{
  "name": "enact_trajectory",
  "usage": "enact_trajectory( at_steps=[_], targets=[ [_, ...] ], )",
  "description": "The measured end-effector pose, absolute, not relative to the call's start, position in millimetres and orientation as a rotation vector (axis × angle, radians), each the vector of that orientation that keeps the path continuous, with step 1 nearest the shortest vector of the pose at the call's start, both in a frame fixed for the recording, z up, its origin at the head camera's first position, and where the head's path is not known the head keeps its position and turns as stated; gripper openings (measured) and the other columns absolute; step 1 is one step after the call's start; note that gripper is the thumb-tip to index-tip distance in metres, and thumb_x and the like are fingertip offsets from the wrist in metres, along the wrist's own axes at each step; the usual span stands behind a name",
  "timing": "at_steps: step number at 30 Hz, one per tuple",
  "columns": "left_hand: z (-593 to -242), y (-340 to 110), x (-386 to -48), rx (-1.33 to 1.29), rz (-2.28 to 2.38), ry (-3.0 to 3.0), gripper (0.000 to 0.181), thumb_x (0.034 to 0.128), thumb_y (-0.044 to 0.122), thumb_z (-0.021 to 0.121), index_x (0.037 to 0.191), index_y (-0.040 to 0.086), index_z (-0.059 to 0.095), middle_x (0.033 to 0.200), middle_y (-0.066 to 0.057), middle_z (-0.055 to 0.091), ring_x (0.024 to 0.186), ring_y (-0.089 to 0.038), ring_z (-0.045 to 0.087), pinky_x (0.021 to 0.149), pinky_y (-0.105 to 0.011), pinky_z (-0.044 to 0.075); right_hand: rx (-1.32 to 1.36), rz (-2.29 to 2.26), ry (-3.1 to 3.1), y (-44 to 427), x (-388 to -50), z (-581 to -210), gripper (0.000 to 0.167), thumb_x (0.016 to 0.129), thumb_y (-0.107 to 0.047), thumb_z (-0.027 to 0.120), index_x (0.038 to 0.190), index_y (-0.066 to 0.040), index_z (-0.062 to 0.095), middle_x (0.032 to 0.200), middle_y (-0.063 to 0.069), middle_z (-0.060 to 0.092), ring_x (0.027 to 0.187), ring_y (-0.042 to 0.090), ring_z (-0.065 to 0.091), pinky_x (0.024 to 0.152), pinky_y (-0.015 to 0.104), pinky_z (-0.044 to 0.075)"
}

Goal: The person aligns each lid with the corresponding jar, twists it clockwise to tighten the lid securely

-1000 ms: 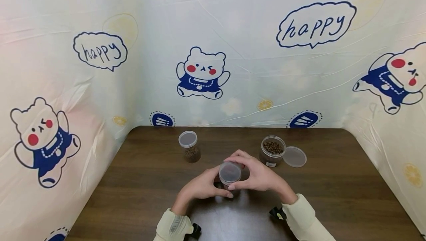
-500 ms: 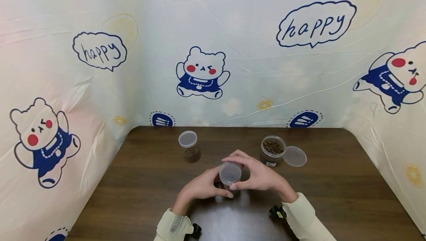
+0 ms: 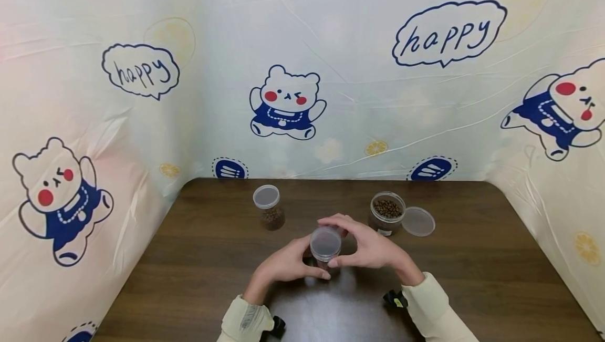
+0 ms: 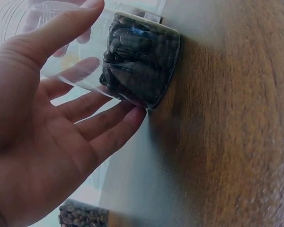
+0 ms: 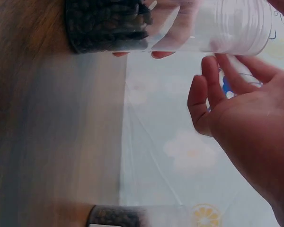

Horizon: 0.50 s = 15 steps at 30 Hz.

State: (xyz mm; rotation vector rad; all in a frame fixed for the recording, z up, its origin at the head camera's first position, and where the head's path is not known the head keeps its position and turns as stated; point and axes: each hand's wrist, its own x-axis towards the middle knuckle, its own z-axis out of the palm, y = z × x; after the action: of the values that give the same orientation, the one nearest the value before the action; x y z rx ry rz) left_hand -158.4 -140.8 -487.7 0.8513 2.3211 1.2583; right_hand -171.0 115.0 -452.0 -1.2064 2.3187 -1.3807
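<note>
A clear jar (image 3: pixel 325 245) with a translucent lid stands on the table between both hands. Dark beans (image 4: pixel 137 54) fill its lower part in the left wrist view. My left hand (image 3: pixel 287 263) grips the jar's body from the left, thumb in front and fingers behind. At the rim, my right hand (image 3: pixel 368 245) holds the lid (image 3: pixel 326 241) between thumb and fingers from the right. In the right wrist view, the right hand's (image 5: pixel 255 99) fingers curl near the lid end of the jar (image 5: pixel 180 26).
A lidded jar of beans (image 3: pixel 269 208) stands at the back left of the brown table (image 3: pixel 189 279). At the back right is an uncovered jar of beans (image 3: pixel 386 213), with a loose lid (image 3: pixel 418 221) beside it. A printed curtain (image 3: pixel 350 111) surrounds the table.
The right hand's fingers and thumb have shifted slightly around the lid. The left hand keeps its grip, and the jar stays in nearly the same place.
</note>
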Motion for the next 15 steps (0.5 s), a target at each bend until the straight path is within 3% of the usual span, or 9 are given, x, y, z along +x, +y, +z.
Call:
enact_trajectory(
  at_steps=[4, 8, 11, 15],
  targets=[
    [-487.9, -141.1, -158.8, 0.840, 1.245, 2.350, 0.073, 0.0858, 0.039, 0.089, 0.148, 0.035, 0.051, 0.131, 0.014, 0.068, 0.114, -0.004, 0.066, 0.102, -0.027, 0.052, -1.127, -1.298, 2.492, 108.8, -163.5, -446.4, 0.088, 0.081, -0.042, 0.092, 0.153, -0.019, 0.047, 0.134, -0.002, 0.055, 0.118, 0.013, 0.056, 0.101, 0.035, 0.052],
    [-487.7, -141.1, -159.5, 0.832, 1.255, 2.357, 0.074, 0.0853, 0.036, 0.089, 0.148, 0.037, 0.050, 0.135, 0.015, 0.067, 0.120, -0.005, 0.064, 0.105, -0.028, 0.051, -1.062, -1.209, 2.673, 102.2, -156.6, -440.6, 0.077, 0.079, -0.053, 0.090, 0.139, -0.018, 0.058, 0.119, -0.006, 0.057, 0.111, 0.009, 0.052, 0.094, 0.032, 0.052],
    [-487.7, -140.8, -159.5, 0.834, 1.253, 2.358, 0.074, 0.0848, 0.038, 0.090, 0.147, 0.037, 0.051, 0.133, 0.016, 0.067, 0.120, -0.005, 0.064, 0.105, -0.028, 0.051, -1.073, -1.219, 2.695, 101.0, -155.0, -438.7, 0.066, 0.080, -0.052, 0.090, 0.132, -0.021, 0.063, 0.116, -0.009, 0.059, 0.109, 0.008, 0.051, 0.091, 0.031, 0.051],
    [-488.2, -140.4, -159.0, 0.833, 1.242, 2.355, 0.073, 0.0852, 0.038, 0.089, 0.148, 0.036, 0.051, 0.136, 0.015, 0.066, 0.123, -0.005, 0.063, 0.107, -0.029, 0.051, -1.150, -1.268, 2.635, 103.9, -157.9, -441.1, 0.061, 0.083, -0.044, 0.089, 0.134, -0.023, 0.063, 0.123, -0.009, 0.061, 0.112, 0.008, 0.055, 0.091, 0.031, 0.052]
  ],
)
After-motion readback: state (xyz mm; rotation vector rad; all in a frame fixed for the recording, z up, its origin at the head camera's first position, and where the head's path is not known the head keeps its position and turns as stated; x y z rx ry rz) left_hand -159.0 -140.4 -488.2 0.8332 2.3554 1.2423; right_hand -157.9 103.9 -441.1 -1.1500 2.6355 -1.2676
